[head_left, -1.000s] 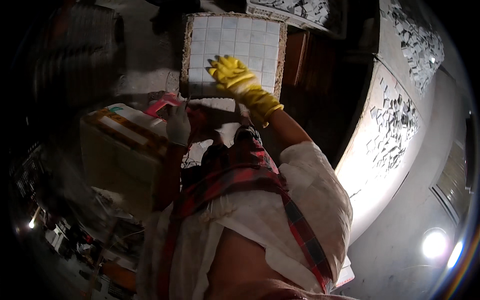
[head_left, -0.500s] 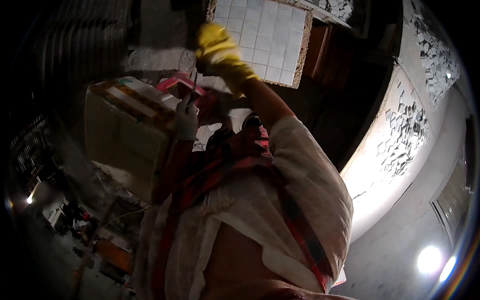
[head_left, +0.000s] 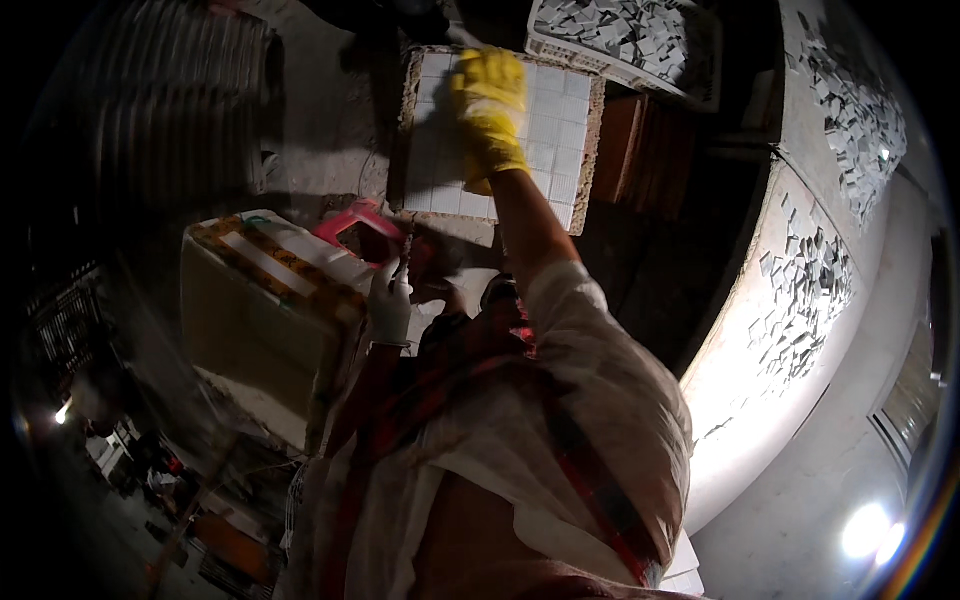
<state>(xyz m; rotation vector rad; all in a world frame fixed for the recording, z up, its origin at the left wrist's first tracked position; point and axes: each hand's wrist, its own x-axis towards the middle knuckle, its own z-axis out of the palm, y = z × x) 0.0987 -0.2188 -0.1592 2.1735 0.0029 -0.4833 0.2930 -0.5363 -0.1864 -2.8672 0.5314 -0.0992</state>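
Observation:
My right hand (head_left: 490, 105), in a yellow rubber glove, is over a square panel of small white tiles (head_left: 548, 140) with a rough, crumbly border. Its fingers look curled downward and slightly blurred; whatever is beneath them is hidden. In a white glove, my left hand (head_left: 388, 308) is closed around a slim, dark, upright tool (head_left: 406, 245) whose kind I cannot make out. Beside that hand stands a pinkish-red plastic stool or frame (head_left: 355, 222), partly covered by the hand and shadow.
A large taped foam box (head_left: 260, 320) stands at the left. Beyond the panel, a white crate (head_left: 625, 55) holds loose tile pieces. Brown boards (head_left: 640, 155) are stacked right of the panel. More tile pieces (head_left: 800, 290) lie on a pale surface at far right.
My right hand has moved right, from the panel's left edge to over its tiles. The panel sits lower and farther left in view. My left hand still grips the slim tool.

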